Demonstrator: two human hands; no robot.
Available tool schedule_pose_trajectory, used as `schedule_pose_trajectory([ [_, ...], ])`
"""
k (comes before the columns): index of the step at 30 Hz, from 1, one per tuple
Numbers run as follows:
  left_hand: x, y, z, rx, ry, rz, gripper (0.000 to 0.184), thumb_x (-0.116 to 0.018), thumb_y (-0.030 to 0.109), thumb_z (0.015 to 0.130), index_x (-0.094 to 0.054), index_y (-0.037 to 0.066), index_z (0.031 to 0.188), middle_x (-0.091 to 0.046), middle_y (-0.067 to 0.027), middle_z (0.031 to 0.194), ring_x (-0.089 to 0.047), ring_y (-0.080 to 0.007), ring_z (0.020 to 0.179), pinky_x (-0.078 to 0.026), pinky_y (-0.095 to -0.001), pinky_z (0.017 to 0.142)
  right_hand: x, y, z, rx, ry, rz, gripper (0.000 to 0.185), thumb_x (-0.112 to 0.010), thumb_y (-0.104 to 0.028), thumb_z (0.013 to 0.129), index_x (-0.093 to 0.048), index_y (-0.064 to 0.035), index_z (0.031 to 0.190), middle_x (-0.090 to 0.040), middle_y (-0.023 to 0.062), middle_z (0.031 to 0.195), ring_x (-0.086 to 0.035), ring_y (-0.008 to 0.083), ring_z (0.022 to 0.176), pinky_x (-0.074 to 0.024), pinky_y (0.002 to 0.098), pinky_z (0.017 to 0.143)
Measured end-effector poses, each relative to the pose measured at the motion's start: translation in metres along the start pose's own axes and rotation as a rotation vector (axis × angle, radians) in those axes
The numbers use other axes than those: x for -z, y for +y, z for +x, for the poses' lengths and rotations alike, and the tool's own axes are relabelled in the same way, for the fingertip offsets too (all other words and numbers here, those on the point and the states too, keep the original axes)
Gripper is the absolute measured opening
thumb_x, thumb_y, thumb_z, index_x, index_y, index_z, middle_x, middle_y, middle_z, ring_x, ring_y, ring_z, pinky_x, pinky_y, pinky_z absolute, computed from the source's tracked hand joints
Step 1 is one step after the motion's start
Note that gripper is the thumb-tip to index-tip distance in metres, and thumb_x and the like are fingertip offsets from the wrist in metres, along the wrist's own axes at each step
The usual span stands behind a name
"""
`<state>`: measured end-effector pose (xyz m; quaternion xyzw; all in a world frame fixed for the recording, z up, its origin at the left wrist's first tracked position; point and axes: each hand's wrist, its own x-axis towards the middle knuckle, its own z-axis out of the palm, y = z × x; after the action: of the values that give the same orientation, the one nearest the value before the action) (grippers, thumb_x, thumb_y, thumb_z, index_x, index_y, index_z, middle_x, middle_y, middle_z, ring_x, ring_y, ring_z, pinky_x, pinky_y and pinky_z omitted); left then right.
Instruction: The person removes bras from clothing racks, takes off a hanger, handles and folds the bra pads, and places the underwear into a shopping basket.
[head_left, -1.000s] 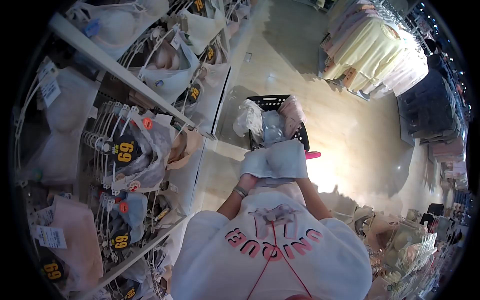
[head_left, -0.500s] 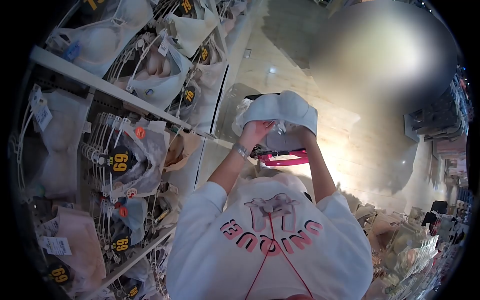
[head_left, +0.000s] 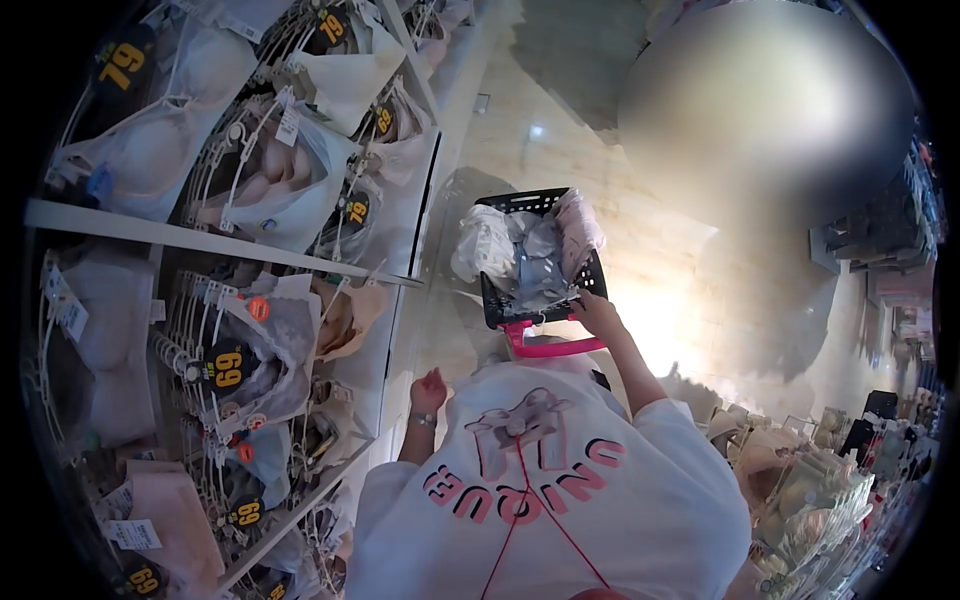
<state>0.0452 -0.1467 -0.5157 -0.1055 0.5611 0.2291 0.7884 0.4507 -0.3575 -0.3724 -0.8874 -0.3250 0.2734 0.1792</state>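
A pale blue-grey bra (head_left: 540,265) lies in the black shopping basket (head_left: 500,310), its near edge close to the basket's near right corner. My right hand (head_left: 598,315) is at that corner, its fingers curled at the bra's edge and partly hidden by the basket rim. Well left of the basket, my left hand (head_left: 429,390) hangs in the air beside my shirt. Its fingers are curled in, and nothing shows in them. A pink handle (head_left: 555,347) sticks out from the basket's near side.
Inside the basket, a white plastic-wrapped item (head_left: 486,243) sits left and a pink garment (head_left: 577,232) right. Tall racks of hanging bras (head_left: 265,330) with price signs line the left. More hanging garments (head_left: 800,500) stand at the lower right. A blurred round area covers the upper right.
The bra, held up over the basket by both hands before, is now down inside it. My left hand has let go and drawn back toward my body. The basket's contents are now visible.
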Motion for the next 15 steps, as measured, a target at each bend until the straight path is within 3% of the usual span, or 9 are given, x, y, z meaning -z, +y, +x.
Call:
schedule_pose_trajectory([
  [3,-0.003,0.009,-0.030,-0.064,0.186,-0.124,0.023,-0.036,0.004,0.083,-0.059,0.001,0.086,-0.067,-0.0127,0.089,-0.066,-0.0206,0.074,-0.056,-0.0284,0.062,-0.003,-0.004,-0.002,0.102,-0.100,-0.155,0.037,-0.052,-0.038,0.088,-0.060,-0.0036,0.100,-0.066,0.0171,0.082,-0.064,0.0360,0.081,-0.0486,0.0478,0.072],
  [4,-0.011,0.008,-0.033,-0.088,0.212,-0.088,0.022,-0.036,0.004,0.083,-0.058,0.001,0.087,-0.067,-0.0129,0.089,-0.066,-0.0203,0.074,-0.056,-0.0288,0.061,-0.008,-0.007,-0.005,0.106,-0.173,-0.191,0.036,-0.053,-0.034,0.089,-0.060,-0.0032,0.105,-0.065,0.0206,0.085,-0.063,0.0373,0.081,-0.0494,0.0476,0.071],
  [5,-0.022,0.004,-0.032,-0.113,0.239,-0.055,0.022,-0.037,0.004,0.083,-0.058,0.002,0.087,-0.067,-0.0131,0.089,-0.066,-0.0201,0.073,-0.055,-0.0292,0.059,-0.021,-0.005,-0.007,0.188,-0.200,-0.121,0.033,-0.051,-0.028,0.089,-0.057,-0.0043,0.112,-0.065,0.0184,0.084,-0.064,0.0355,0.079,-0.0501,0.0465,0.069],
  [7,-0.069,-0.019,-0.046,-0.151,0.017,0.097,0.019,-0.043,0.013,0.088,-0.057,0.004,0.098,-0.066,-0.0117,0.094,-0.065,-0.0193,0.081,-0.054,-0.0287,0.065,-0.068,0.015,-0.008,0.448,-0.273,-0.240,0.035,-0.048,-0.021,0.090,-0.051,-0.0069,0.122,-0.064,0.0164,0.080,-0.064,0.0332,0.078,-0.0505,0.0444,0.066],
  [9,-0.135,-0.048,-0.070,-0.178,-0.337,0.460,0.022,-0.044,0.017,0.091,-0.055,0.005,0.107,-0.064,-0.0107,0.100,-0.061,-0.0196,0.090,-0.049,-0.0314,0.077,-0.084,0.025,-0.006,0.629,-0.180,-0.289,0.041,-0.047,-0.017,0.089,-0.045,-0.0109,0.130,-0.063,0.0149,0.077,-0.064,0.0322,0.074,-0.0498,0.0440,0.061],
  [10,-0.165,-0.063,-0.086,-0.195,-0.542,0.717,0.025,-0.044,0.019,0.092,-0.053,0.005,0.111,-0.063,-0.0103,0.104,-0.059,-0.0197,0.095,-0.046,-0.0328,0.082,-0.086,0.032,-0.006,0.552,-0.209,-0.257,0.041,-0.047,-0.017,0.089,-0.045,-0.0121,0.130,-0.064,0.0145,0.077,-0.064,0.0324,0.072,-0.0490,0.0450,0.059],
  [12,-0.203,-0.104,-0.107,-0.343,-0.858,1.227,0.030,-0.045,0.022,0.095,-0.051,0.006,0.120,-0.060,-0.0094,0.110,-0.056,-0.0199,0.104,-0.041,-0.0356,0.094,-0.069,0.013,-0.008,0.376,-0.280,-0.217,0.030,-0.042,-0.032,0.091,-0.057,-0.0082,0.102,-0.064,0.0170,0.074,-0.064,0.0346,0.071,-0.0496,0.0459,0.062],
  [14,-0.217,-0.148,-0.100,-0.642,-1.026,1.654,0.035,-0.050,0.028,0.091,-0.052,0.002,0.114,-0.059,-0.0141,0.107,-0.056,-0.0265,0.102,-0.043,-0.0353,0.091,-0.037,-0.027,-0.029,0.253,-0.288,-0.169,0.056,-0.038,-0.048,0.092,-0.068,-0.0043,0.075,-0.064,0.0194,0.071,-0.064,0.0368,0.070,-0.0501,0.0467,0.065],
  [15,-0.224,-0.170,-0.096,-0.828,-1.093,1.826,0.039,-0.053,0.031,0.089,-0.053,0.000,0.112,-0.058,-0.0164,0.106,-0.056,-0.0298,0.101,-0.043,-0.0351,0.090,-0.064,0.004,-0.014,0.495,-0.224,-0.242,0.028,-0.051,-0.026,0.085,-0.068,-0.0042,0.082,-0.064,0.0199,0.076,-0.064,0.0364,0.068,-0.0506,0.0460,0.060],
])
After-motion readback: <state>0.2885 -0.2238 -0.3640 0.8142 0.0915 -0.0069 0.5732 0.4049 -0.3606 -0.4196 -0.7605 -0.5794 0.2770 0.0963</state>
